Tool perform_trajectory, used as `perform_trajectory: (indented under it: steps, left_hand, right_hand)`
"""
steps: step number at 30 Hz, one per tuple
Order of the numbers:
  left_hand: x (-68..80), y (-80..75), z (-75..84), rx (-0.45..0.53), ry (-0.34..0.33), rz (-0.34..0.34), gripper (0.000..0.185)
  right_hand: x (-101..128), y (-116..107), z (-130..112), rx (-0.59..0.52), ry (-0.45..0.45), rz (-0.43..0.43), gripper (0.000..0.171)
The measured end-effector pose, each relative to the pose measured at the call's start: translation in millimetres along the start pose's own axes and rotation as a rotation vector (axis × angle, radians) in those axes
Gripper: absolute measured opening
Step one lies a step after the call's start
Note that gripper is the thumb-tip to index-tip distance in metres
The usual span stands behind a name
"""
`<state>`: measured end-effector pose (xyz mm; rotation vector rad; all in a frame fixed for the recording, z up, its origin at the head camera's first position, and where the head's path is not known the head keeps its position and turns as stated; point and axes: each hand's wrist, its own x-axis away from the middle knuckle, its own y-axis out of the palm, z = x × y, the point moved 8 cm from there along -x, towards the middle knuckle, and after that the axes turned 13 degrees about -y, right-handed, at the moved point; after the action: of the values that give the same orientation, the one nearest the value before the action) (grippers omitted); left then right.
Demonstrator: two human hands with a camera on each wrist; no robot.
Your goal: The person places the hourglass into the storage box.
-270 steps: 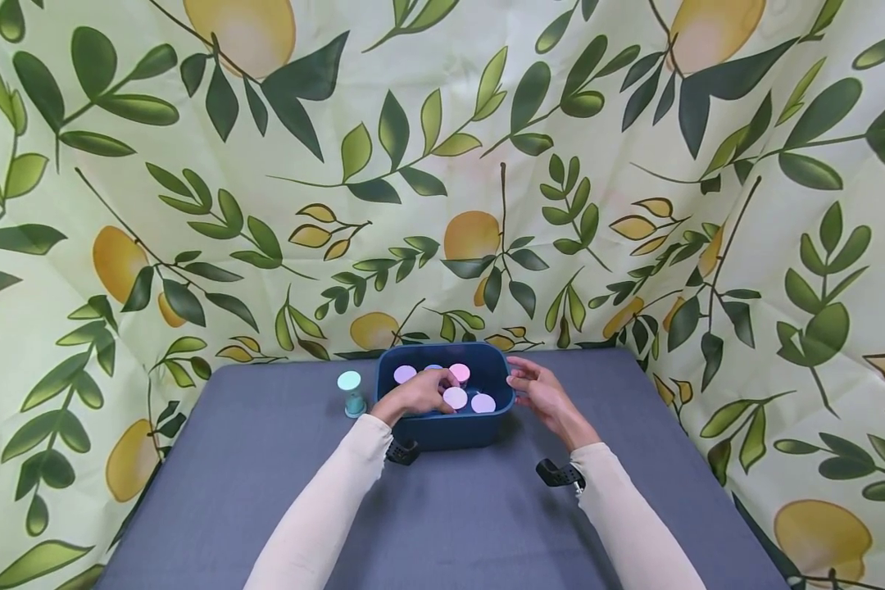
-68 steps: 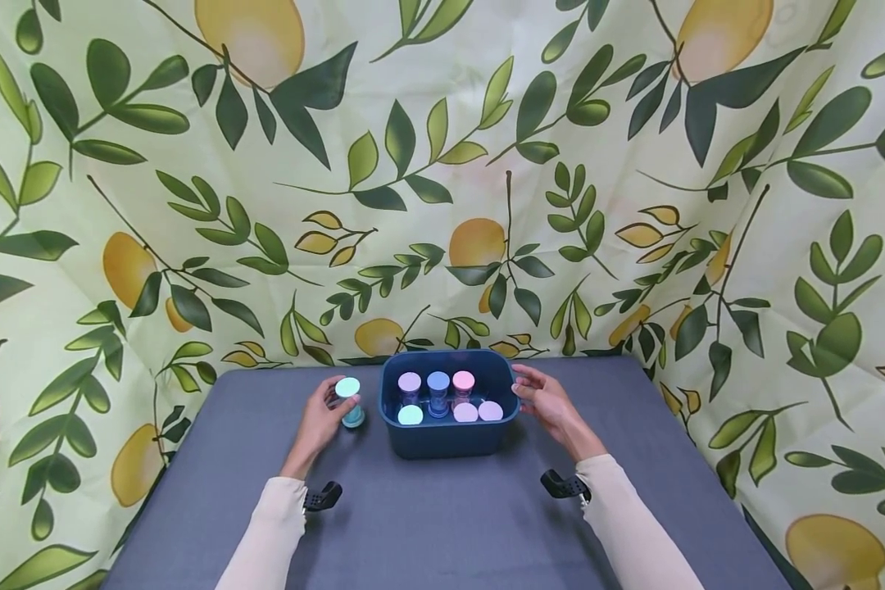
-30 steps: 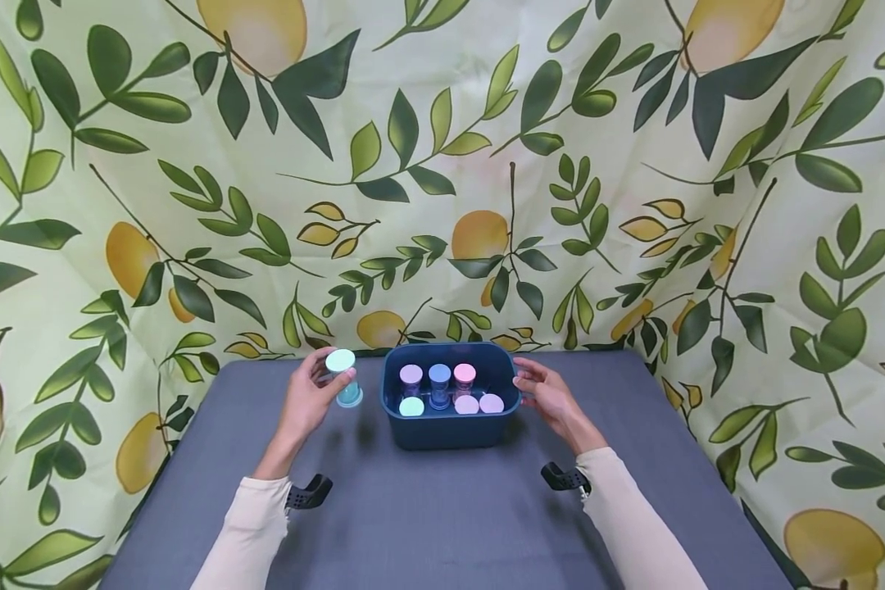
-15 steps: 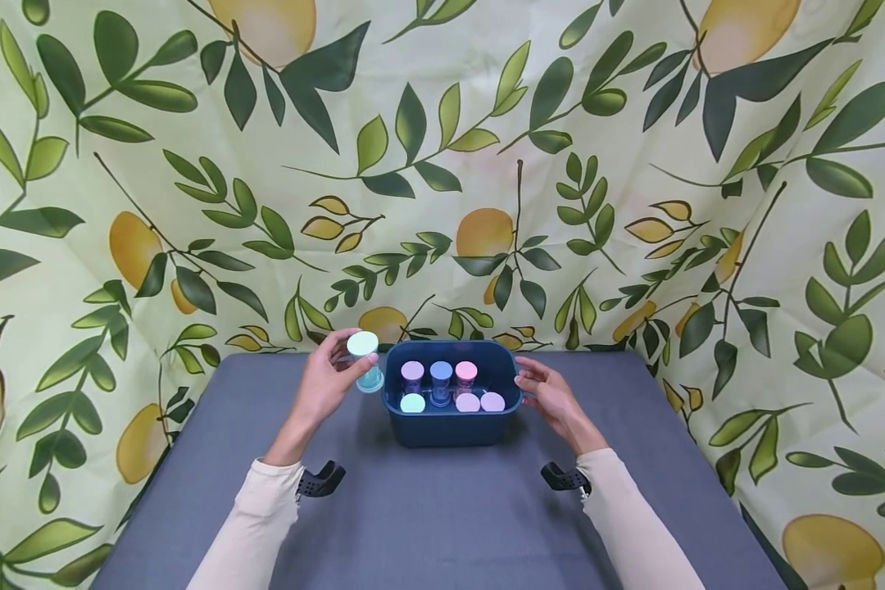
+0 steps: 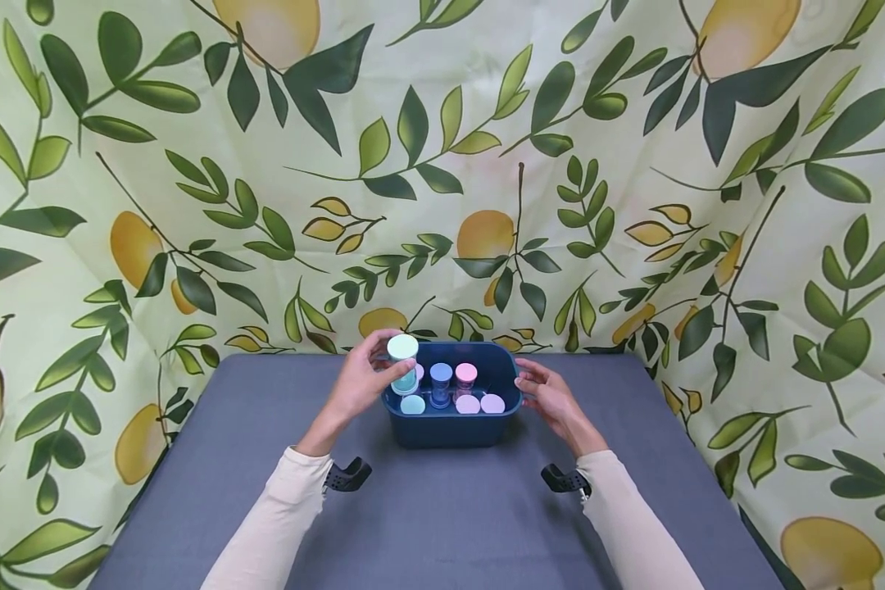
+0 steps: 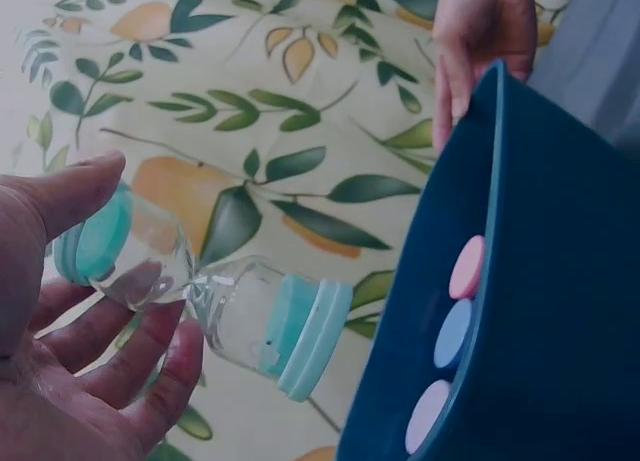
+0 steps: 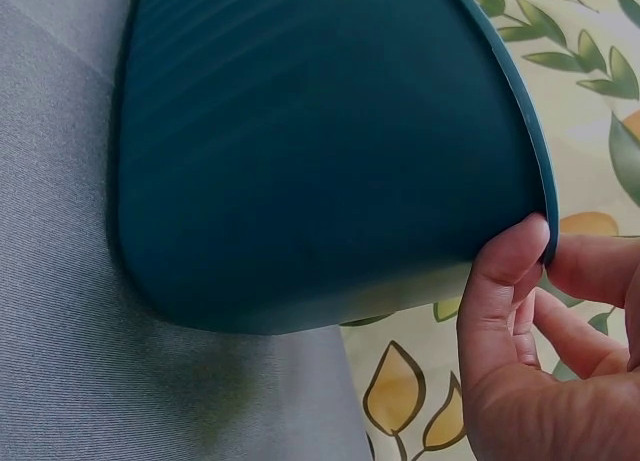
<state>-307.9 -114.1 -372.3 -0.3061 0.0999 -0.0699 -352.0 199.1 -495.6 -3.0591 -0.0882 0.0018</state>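
My left hand point(image 5: 365, 375) grips an hourglass point(image 5: 402, 347) by its upper end, fingers and thumb around it. Its caps are mint green and its bulbs clear, as the left wrist view shows. It is held upright above the left end of a dark blue bin point(image 5: 450, 433). Inside the bin stand several more hourglasses, among them a blue-capped one point(image 5: 440, 374), a pink-capped one point(image 5: 466, 374) and a mint-capped one point(image 5: 412, 405). A lilac one at the back left is mostly hidden. My right hand point(image 7: 545, 351) pinches the bin's right rim between thumb and finger.
A grey cloth-covered table point(image 5: 442, 524) lies under the bin. Behind it and at both sides hangs a lemon-and-leaf patterned cloth point(image 5: 442, 205). Each wrist wears a black strap mount point(image 5: 348, 474).
My left hand left the bin, took the mint hourglass from the table at left, lifted it and carried it rightward over the bin. My right hand stayed at the right rim.
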Motion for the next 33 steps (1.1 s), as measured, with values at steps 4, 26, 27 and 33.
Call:
perform_trajectory:
  steps: [4, 26, 27, 33]
  left_hand:
    - [-2.7, 11.6, 0.2, -0.004, 0.018, -0.043, 0.048]
    - [-25.5, 52.5, -20.5, -0.022, -0.051, -0.185, 0.050]
    - [-26.5, 53.4, -22.3, -0.025, -0.060, -0.189, 0.051]
    - [-31.0, 55.6, -28.7, -0.058, -0.082, -0.192, 0.049]
  right_hand:
    - [1, 1, -1, 0.001, -0.008, -0.002, 0.048]
    - [-1, -1, 2, -0.041, 0.009, 0.000, 0.049]
    - [-1, 0, 2, -0.039, 0.007, -0.001, 0.049]
    - [0, 0, 2, -0.039, 0.010, 0.000, 0.048]
